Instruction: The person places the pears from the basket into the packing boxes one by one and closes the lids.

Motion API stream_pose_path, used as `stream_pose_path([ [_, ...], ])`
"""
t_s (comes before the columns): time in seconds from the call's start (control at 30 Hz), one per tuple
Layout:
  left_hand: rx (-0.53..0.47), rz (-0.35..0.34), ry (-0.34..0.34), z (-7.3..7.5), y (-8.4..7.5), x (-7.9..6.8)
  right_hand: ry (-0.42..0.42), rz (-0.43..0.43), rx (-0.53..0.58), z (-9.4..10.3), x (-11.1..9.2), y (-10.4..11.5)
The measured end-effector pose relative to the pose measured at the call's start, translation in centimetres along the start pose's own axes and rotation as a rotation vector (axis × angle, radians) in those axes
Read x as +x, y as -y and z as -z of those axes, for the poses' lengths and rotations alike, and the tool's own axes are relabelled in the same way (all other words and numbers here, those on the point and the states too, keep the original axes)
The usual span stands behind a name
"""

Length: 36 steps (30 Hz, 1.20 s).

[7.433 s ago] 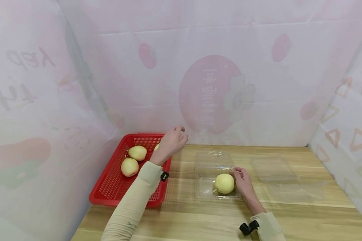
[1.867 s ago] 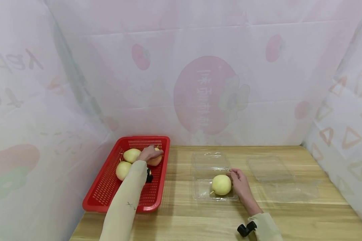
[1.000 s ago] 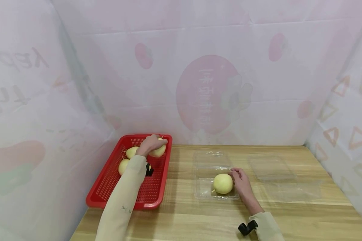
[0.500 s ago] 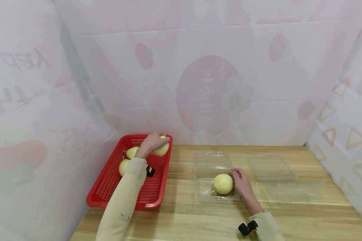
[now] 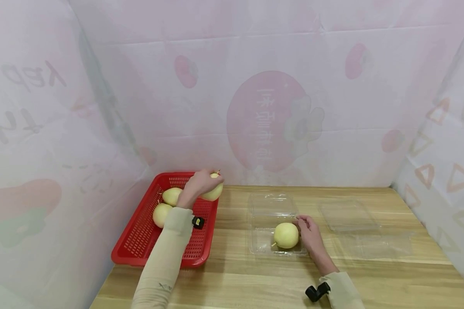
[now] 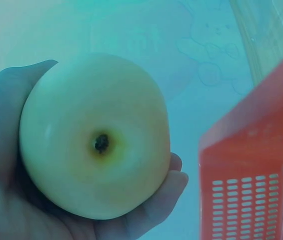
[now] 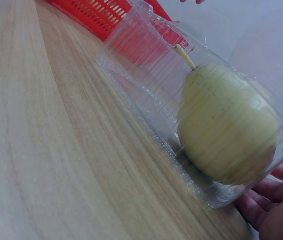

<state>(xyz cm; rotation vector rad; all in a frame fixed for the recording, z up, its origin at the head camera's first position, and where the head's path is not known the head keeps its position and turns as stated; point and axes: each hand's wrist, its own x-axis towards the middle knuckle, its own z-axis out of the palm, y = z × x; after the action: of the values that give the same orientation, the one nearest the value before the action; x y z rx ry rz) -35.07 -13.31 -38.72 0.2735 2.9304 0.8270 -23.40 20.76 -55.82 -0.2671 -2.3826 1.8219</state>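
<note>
My left hand (image 5: 202, 182) grips a pale yellow pear (image 6: 94, 135) over the far right corner of the red plastic basket (image 5: 116, 254). In the left wrist view the fingers curl round the fruit from behind, its dark blossom end facing the camera. Two more pears (image 5: 172, 196) lie in the basket, partly behind the left wrist. My right hand (image 5: 310, 236) holds the right edge of a clear plastic clamshell box (image 5: 257, 242), whose lid lies folded back. Inside that box, at its right side, sits another pear (image 7: 226, 125), stem pointing left.
A second clear plastic box (image 5: 375, 246) lies opened out on the wooden table (image 5: 251, 283), right of my right hand. A printed white cloth (image 5: 201, 107) hangs behind the table and along both sides.
My left hand has reached into the basket, taken hold of a pear, and lifted it up and rightward to the basket's far right rim. My right hand stays at the box's edge.
</note>
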Motion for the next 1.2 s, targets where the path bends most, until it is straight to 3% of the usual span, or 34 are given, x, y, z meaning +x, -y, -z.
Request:
stream_pose_path([
  [0.4, -0.026, -0.023, -0.02, -0.8, -2.4, -1.0, -0.004, -0.006, 0.002, 0.1, 0.3, -0.4],
  [0.6, -0.016, -0.013, -0.027, -1.6, -2.7, -1.4, -0.001, -0.003, 0.043, 0.0, -0.1, -0.2],
  [0.9, -0.009, -0.029, -0.032, -2.7, -3.7, -2.0, -0.011, -0.014, 0.008, 0.2, 0.1, -0.3],
  [1.2, -0.045, -0.029, 0.009, -3.8, -4.1, -2.4, 0.011, -0.023, -0.001, 0.5, 0.0, -0.4],
])
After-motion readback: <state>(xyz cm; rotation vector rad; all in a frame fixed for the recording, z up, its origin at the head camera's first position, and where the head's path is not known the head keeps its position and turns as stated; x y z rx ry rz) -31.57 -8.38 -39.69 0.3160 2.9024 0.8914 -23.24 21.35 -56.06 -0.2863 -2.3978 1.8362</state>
